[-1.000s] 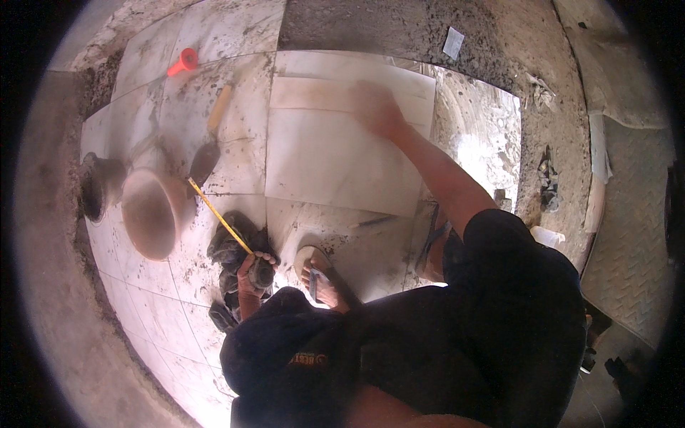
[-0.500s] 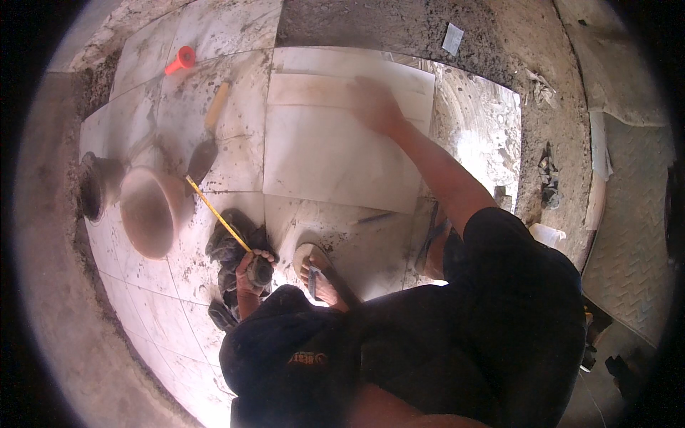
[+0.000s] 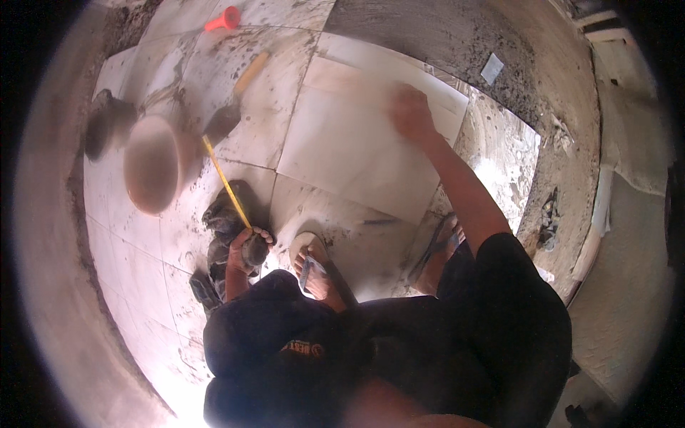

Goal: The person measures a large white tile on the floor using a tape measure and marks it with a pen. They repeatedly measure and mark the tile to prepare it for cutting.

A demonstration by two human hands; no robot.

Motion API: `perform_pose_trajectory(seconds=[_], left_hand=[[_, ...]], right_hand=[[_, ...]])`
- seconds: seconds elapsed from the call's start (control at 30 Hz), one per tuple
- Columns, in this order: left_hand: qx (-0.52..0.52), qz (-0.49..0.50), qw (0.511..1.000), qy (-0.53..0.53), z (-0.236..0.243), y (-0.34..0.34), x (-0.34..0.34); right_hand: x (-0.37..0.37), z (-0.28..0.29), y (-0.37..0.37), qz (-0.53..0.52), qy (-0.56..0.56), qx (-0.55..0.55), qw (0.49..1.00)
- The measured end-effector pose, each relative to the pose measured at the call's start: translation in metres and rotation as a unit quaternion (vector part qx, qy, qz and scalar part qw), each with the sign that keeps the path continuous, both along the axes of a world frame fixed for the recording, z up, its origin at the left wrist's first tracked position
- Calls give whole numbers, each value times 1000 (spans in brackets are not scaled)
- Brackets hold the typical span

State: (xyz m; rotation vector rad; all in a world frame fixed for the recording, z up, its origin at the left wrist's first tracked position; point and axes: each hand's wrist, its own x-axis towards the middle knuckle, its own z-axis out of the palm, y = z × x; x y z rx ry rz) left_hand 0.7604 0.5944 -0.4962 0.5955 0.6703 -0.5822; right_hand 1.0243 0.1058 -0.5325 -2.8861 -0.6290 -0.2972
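Note:
My left hand [image 3: 238, 255] is closed around a dark, round-bodied tape measure [image 3: 255, 250], low and left of the middle. Its yellow blade [image 3: 227, 182] runs out up and to the left, with the end near a trowel [image 3: 222, 123]. My right hand [image 3: 414, 120] is over the upper right part of a large pale tile [image 3: 349, 139]. Motion blur smears its fingers, so I cannot make out whether they hold anything. A thin dark stick [image 3: 379, 222] lies by the tile's near edge.
A pale bucket [image 3: 152, 164] and a dark container [image 3: 107, 125] stand at the left. An orange-red cone-like object [image 3: 227, 18] lies farther off. Dark cloth-like bundles [image 3: 222, 214] lie near my left hand. My sandalled foot [image 3: 312, 267] rests below the tile. Rough mortar [image 3: 428, 36] borders the far side.
My view has turned and shifted, so the floor appears tilted. My right hand stays over the tile, blurred in both frames. My left hand still holds the tape measure with its blade out.

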Motion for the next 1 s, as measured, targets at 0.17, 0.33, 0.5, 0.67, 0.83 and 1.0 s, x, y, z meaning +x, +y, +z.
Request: perform_pose_trajectory(seconds=[0.17, 0.33, 0.5, 0.67, 0.83, 1.0], left_hand=[[23, -3, 1000, -6, 2, 2, -1], [41, -19, 999, 19, 3, 3, -2], [77, -37, 994, -63, -4, -1, -8], [178, -181, 959, -124, 39, -67, 38], [186, -198, 957, -105, 30, -105, 73], [247, -232, 930, -142, 8, -108, 83]], right_hand=[[8, -6, -4, 29, -15, 9, 999], [2, 3, 0, 9, 13, -39, 999], [-12, 24, 24, 11, -33, 1, 999], [-112, 57, 119, 120, 59, 211, 968], [-127, 31, 162, -12, 357, 378, 854], [-98, 46, 186, -139, 464, 496, 721]])
